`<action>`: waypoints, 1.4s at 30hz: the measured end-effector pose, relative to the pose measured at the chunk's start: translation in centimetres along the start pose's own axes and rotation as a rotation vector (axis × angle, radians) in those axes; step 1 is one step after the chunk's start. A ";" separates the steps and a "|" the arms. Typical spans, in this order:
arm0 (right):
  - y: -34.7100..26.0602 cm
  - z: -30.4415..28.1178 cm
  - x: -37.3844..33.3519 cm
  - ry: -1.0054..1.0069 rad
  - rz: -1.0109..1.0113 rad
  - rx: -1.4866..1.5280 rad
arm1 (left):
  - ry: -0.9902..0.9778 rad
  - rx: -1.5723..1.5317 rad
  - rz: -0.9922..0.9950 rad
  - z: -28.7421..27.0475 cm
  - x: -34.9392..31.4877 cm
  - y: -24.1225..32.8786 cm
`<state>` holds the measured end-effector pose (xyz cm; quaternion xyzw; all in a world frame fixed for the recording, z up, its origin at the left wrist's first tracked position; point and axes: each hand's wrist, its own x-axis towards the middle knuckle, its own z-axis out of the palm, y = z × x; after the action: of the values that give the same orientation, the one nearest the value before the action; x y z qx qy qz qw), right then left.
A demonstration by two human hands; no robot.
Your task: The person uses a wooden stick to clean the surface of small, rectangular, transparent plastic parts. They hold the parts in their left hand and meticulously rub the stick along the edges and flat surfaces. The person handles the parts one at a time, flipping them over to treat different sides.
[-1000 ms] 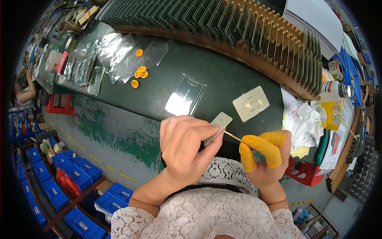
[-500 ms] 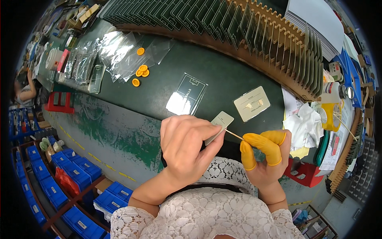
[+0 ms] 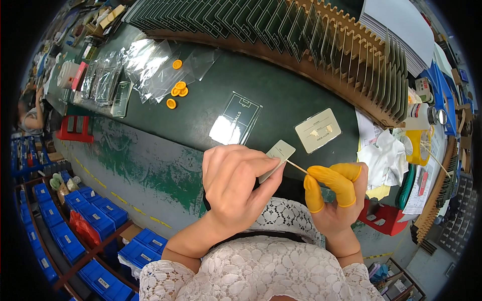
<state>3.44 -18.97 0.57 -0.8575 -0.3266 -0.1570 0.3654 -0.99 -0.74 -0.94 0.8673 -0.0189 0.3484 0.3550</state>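
Between the thumb and fingers of my left hand (image 3: 236, 183) is a small pale card (image 3: 282, 150), held tilted above the table's near edge. My right hand (image 3: 339, 198), with yellow finger cots on several fingers, pinches a thin wooden stick (image 3: 298, 167). The stick's tip meets the edge of the card or lies just beside it; which of these I cannot tell. On the table ahead lie a cream card (image 3: 318, 131) with a torn-looking patch and a dark green card in a clear sleeve (image 3: 241, 116).
A long slotted wooden rack (image 3: 301, 62) full of upright dark cards curves across the far side. Loose yellow finger cots (image 3: 179, 89) and clear plastic bags (image 3: 150, 65) lie left. At right are crumpled white cloth (image 3: 384, 158), a bottle (image 3: 419, 118) and a yellow tape roll (image 3: 420, 146).
The stick's tip has shifted slightly along the card's edge, with a tiny move of my right hand. My left hand and the card hold still.
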 end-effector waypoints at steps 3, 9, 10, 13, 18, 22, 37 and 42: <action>-0.1 0.0 0.0 -0.013 -0.018 0.016 | -0.002 0.000 0.001 0.0 0.0 0.0; -0.1 0.1 0.0 0.009 -0.009 0.003 | 0.006 -0.002 0.006 0.0 0.0 0.0; 0.0 0.1 0.0 0.005 -0.011 -0.001 | 0.008 -0.001 0.006 0.0 0.0 0.0; -0.2 0.1 0.0 -0.018 -0.030 0.024 | 0.005 -0.003 0.000 0.0 0.0 0.0; -0.3 0.1 0.0 -0.004 -0.018 0.022 | 0.002 -0.003 0.002 -0.1 0.2 0.1; -0.2 0.2 0.0 -0.007 -0.026 0.012 | 0.001 -0.001 0.003 -0.1 0.3 0.1; -0.1 -0.4 0.2 0.057 0.037 0.012 | 0.005 0.005 -0.024 -0.2 0.4 0.1; 1.0 -1.1 0.3 0.179 0.138 0.076 | -0.010 -0.417 -0.580 -1.2 1.1 0.0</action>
<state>4.30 -20.16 1.02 -0.8459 -0.2387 -0.1951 0.4352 -0.90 0.23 0.38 0.7472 0.1558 0.2175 0.6084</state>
